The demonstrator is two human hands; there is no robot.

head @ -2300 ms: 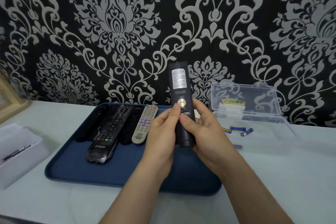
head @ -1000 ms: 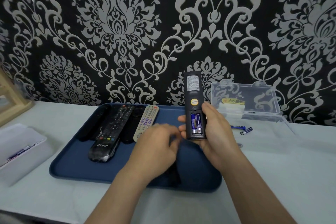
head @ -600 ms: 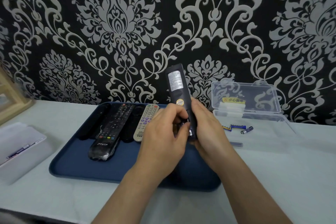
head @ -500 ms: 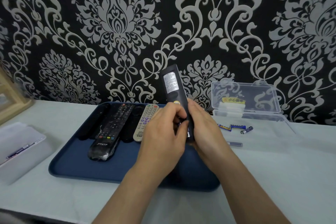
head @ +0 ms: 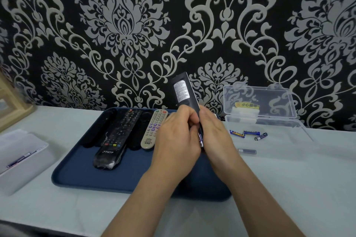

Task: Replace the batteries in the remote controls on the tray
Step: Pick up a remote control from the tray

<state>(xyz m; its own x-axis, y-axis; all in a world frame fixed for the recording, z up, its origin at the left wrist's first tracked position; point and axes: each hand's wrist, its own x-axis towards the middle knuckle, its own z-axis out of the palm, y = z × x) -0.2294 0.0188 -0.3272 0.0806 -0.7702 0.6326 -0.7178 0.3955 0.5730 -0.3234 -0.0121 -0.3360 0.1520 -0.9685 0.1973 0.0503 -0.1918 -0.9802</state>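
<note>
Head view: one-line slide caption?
Left hand and right hand hold a black remote over the blue tray; a battery shows between them.

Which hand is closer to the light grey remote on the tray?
Left. The left hand is right beside the grey remote; the right hand is farther right.

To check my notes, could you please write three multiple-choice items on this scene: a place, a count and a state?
1. The light grey plastic remote lies: A in the clear box; B on the dark blue tray; C in a hand.
2. Hands on the slim black remote: A none; B one; C two.
3. The lid of the clear plastic box is: A open; B shut; C missing.
B, it rests on the tray; C, left hand and right hand both clasp it; A, the lid stands upright.
</note>
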